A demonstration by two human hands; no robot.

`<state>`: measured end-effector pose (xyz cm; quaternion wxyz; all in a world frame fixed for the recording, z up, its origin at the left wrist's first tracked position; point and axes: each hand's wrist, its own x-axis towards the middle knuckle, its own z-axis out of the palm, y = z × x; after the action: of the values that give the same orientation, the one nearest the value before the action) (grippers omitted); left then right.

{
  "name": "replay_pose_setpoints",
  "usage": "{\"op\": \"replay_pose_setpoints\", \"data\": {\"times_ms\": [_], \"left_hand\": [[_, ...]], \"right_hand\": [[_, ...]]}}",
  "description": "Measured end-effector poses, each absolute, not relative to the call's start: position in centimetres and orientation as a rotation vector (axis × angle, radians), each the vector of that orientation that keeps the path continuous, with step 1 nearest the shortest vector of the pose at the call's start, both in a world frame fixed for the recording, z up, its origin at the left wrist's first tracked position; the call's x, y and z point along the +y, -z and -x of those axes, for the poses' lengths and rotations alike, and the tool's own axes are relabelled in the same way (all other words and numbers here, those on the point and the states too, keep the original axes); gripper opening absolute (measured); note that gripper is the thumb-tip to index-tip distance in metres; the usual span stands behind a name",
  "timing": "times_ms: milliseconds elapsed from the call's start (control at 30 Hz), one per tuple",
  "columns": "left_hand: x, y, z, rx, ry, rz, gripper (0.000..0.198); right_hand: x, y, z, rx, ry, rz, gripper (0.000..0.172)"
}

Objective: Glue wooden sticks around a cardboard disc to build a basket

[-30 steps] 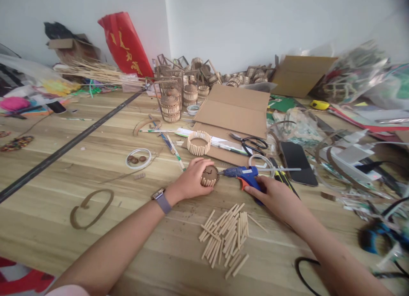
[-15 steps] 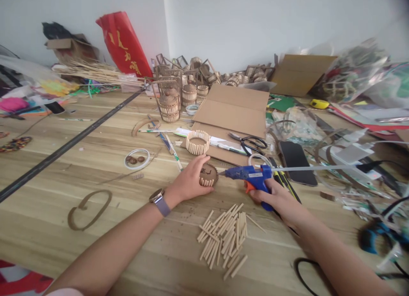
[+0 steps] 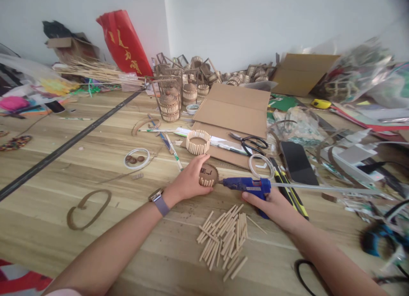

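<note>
My left hand [image 3: 188, 181] grips a small round cardboard disc [image 3: 208, 175] with short wooden sticks glued along its edge, tilted up on the wooden floor. My right hand [image 3: 271, 204] holds a blue glue gun [image 3: 247, 185] with a long clear glue stick out the back. Its nozzle touches the disc's right edge. A pile of short wooden sticks [image 3: 223, 238] lies just in front of both hands. A watch sits on my left wrist.
A finished stick ring [image 3: 198, 142] rests on flat cardboard [image 3: 233, 112], with black scissors [image 3: 251, 142], a tape ring [image 3: 261, 165] and a black phone [image 3: 297, 163] to the right. Small stick baskets [image 3: 169, 106] stand behind. Cables and bags clutter the right; a cardboard loop [image 3: 89, 208] lies left.
My right hand picked up the glue gun and brought its nozzle down against the disc's edge. My left hand kept holding the disc in place.
</note>
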<state>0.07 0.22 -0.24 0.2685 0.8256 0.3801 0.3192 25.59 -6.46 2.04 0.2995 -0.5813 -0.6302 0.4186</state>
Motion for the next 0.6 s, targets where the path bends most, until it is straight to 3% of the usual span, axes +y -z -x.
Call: {"op": "replay_pose_setpoints", "data": {"times_ms": [233, 600], "left_hand": [[0.19, 0.13, -0.06, 1.042, -0.837, -2.244, 0.09], [0.11, 0.06, -0.06, 1.054, -0.818, -2.276, 0.085]], "right_hand": [[-6.35, -1.93, -25.41, -1.925, -0.957, 1.499, 0.051], [-6.67, -2.86, -24.55, -2.05, -0.769, 1.507, 0.035]]}}
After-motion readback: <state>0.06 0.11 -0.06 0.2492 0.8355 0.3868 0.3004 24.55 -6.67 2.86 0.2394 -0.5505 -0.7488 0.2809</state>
